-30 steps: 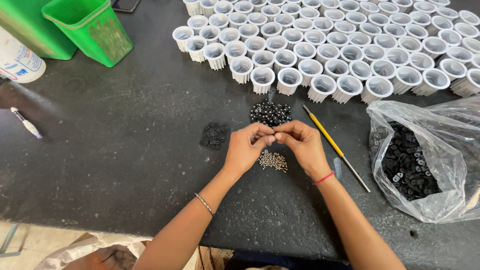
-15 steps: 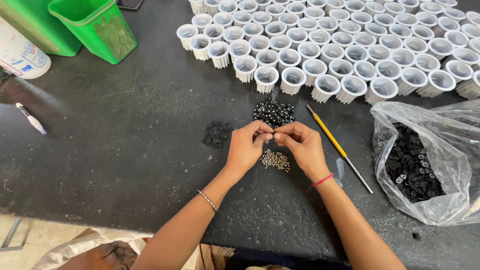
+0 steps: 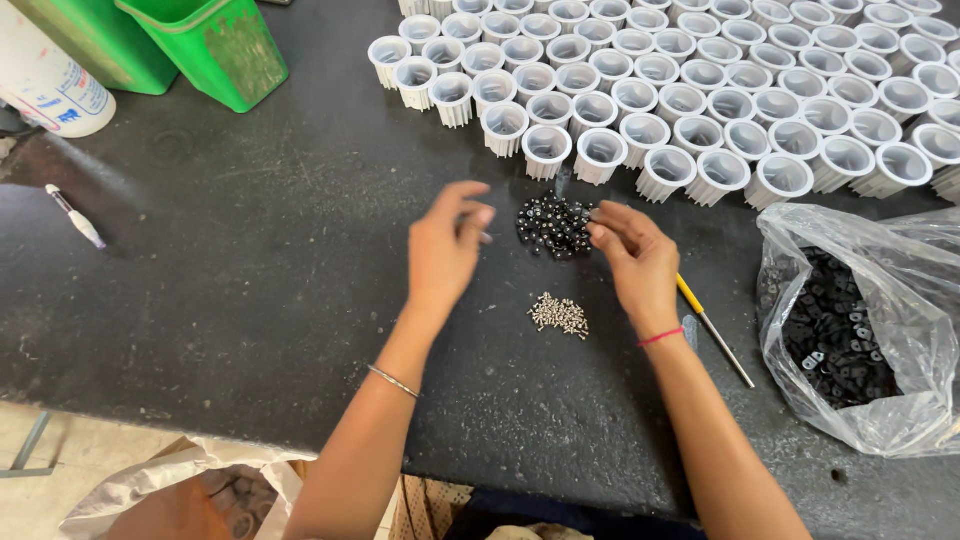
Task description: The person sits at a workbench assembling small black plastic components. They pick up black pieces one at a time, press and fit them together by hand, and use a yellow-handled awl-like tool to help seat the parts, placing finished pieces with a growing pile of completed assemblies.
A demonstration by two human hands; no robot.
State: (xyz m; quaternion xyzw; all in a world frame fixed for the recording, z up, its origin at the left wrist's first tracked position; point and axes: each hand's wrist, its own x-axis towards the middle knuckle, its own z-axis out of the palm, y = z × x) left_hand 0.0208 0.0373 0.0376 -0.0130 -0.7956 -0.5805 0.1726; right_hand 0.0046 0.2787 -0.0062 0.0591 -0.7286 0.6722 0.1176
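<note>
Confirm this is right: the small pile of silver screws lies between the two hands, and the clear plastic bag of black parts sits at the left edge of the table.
Not quite. The head view shows the clear plastic bag of black parts at the right edge; the silver screws do lie between the hands.

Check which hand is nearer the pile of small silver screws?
Right, narrowly. The right hand is just above and right of the silver screws; the left hand is above and left, slightly farther off.

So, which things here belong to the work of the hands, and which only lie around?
In use:
left hand
right hand
black parts pile
silver screws

Lying about:
green bins
white cups
screwdriver
plastic bag
white bottle
</note>
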